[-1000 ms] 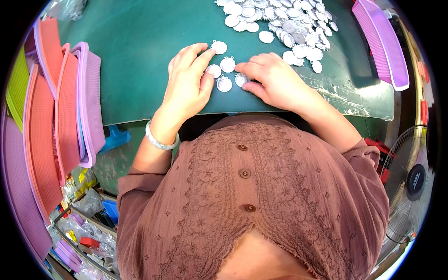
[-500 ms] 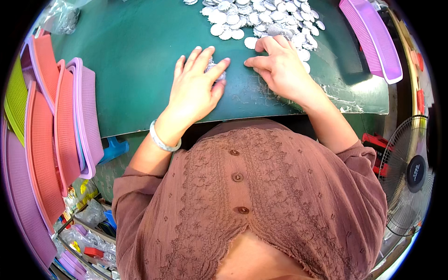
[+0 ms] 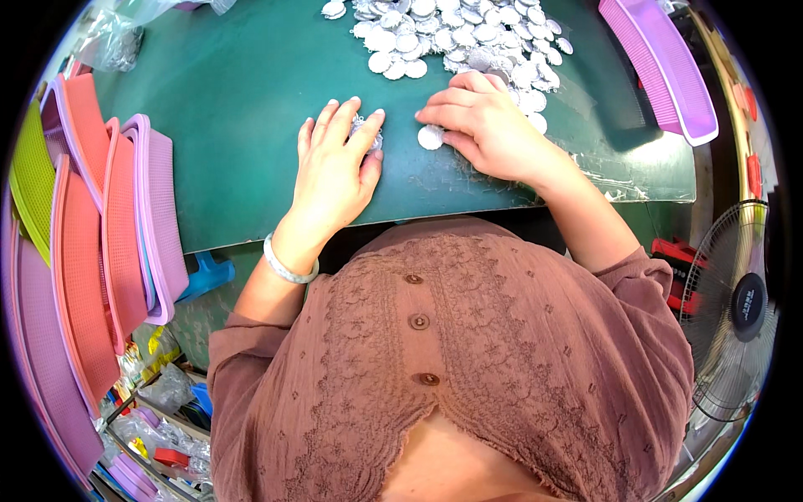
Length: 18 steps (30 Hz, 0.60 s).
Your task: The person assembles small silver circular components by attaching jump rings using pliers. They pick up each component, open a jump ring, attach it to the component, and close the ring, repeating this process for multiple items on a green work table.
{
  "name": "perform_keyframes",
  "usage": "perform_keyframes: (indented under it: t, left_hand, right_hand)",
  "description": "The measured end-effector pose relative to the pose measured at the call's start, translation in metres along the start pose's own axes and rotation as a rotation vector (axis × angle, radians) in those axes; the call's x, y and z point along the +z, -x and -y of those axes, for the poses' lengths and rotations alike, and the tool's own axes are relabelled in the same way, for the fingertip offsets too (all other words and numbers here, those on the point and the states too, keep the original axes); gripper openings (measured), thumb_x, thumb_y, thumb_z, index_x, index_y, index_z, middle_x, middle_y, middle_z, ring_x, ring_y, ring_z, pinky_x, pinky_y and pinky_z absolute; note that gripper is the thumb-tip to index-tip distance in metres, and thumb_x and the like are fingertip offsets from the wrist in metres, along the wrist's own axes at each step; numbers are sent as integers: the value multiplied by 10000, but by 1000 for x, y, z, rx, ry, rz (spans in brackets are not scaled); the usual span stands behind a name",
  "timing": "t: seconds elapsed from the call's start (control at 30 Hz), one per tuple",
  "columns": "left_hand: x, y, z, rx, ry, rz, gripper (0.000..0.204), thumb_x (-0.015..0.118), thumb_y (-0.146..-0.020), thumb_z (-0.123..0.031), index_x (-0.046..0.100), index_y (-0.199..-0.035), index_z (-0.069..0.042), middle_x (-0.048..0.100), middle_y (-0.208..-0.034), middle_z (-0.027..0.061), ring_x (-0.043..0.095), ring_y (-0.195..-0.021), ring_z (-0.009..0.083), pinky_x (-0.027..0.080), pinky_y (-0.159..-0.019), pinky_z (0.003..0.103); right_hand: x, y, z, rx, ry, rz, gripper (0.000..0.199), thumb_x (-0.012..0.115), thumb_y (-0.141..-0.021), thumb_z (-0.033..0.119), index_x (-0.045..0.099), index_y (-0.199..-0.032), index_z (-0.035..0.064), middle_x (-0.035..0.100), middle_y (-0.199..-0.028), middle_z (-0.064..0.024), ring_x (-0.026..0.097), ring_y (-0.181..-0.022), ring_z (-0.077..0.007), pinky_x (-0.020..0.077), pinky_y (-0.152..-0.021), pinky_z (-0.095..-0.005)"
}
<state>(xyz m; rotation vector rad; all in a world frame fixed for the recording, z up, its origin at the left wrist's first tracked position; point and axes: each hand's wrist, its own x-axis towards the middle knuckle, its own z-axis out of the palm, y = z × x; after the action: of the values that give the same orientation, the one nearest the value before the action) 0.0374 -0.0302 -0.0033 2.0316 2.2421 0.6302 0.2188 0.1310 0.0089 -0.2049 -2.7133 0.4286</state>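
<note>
Apparently for easy sorting, a few silvery discs are covered by the flat, spread left hand on the green tabletop, while one disc is pinned under the right hand's fingertips beside the pile.

The table is dark green, the discs silvery white, the trays coral, lilac and lime, the blouse embroidered dusty brown.
</note>
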Motion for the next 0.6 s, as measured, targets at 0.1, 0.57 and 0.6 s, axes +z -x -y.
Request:
perform_keyframes:
  t: [0.1, 0.57, 0.6]
  left_hand:
    - [0, 1, -3, 1, -5, -52, 485, 657, -802, -190, 561, -1272, -118, 472, -1337, 195, 407, -1278, 392, 256, -1069, 555]
    - [-11, 16, -7, 23, 102, -260, 463, 712, -737, -103, 608, -1186, -64, 576, -1155, 130, 530, -1073, 310, 398, -937, 414]
    - [-12, 19, -3, -33, 121, -301, 480, 708, -742, -97, 598, -1208, -62, 573, -1163, 133, 529, -1080, 310, 402, -938, 408]
  right_hand:
    - [0, 1, 5, 99, 133, -34, 307, 738, -722, 182, 688, -1018, 115, 603, -1013, -25, 517, -1023, -235, 383, -894, -377]
    - [2, -2, 20, 193, -337, 46, 134, 648, -785, 49, 605, -911, 54, 575, -932, -72, 571, -888, -305, 477, -755, -385]
    - [3, -2, 21, 206, -395, 32, 120, 630, -793, 25, 591, -904, 48, 573, -924, -77, 580, -867, -316, 489, -732, -385]
